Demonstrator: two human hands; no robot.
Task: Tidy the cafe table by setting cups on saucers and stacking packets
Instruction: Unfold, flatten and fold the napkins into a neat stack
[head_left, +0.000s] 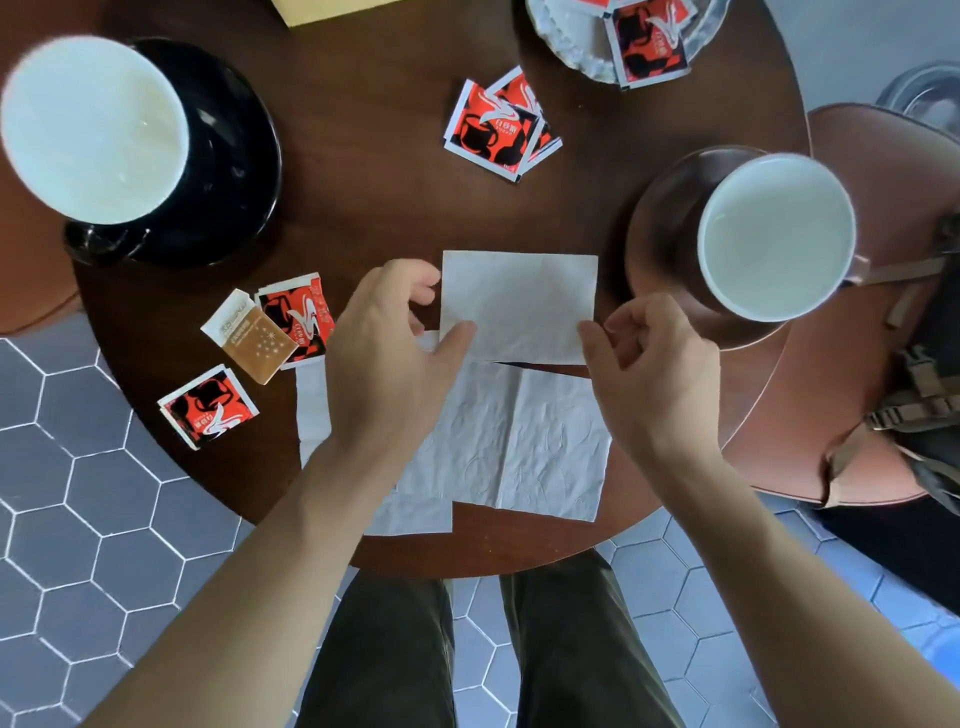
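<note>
Cups: both already sit on saucers. A white-lined cup (93, 130) rests on a black saucer (244, 150) at the desk's far left edge; a second cup (776, 236) rests on a brown saucer (660, 244) at the right edge.
Packets: not yet stacked. A loose overlapping pair of red packets (493, 135) lies near the far middle of the desk. A red packet (298, 317) and a tan packet (249, 338) overlap near the left edge, and a single red packet (208, 405) lies just beyond them toward the near left edge. More red packets (649, 41) lie in a pale dish (566, 47) at the far edge.
Napkins: a small folded napkin (519, 306) is held over the desk's middle; a larger creased napkin (524, 447) lies spread at the near edge, with other white paper under the left forearm.
Left grip: the left hand (389, 353) pinches the folded napkin's left edge between thumb and fingers, partly closed.
Right grip: the right hand (649, 358) nips the same napkin's lower right corner between thumb and curled fingers.
Progress: the cup step looks finished; gathering packets into one stack appears to remain, likely after the napkins.
Desk: round, dark wood (374, 208), over a grey hexagon-tiled floor (78, 493).
</note>
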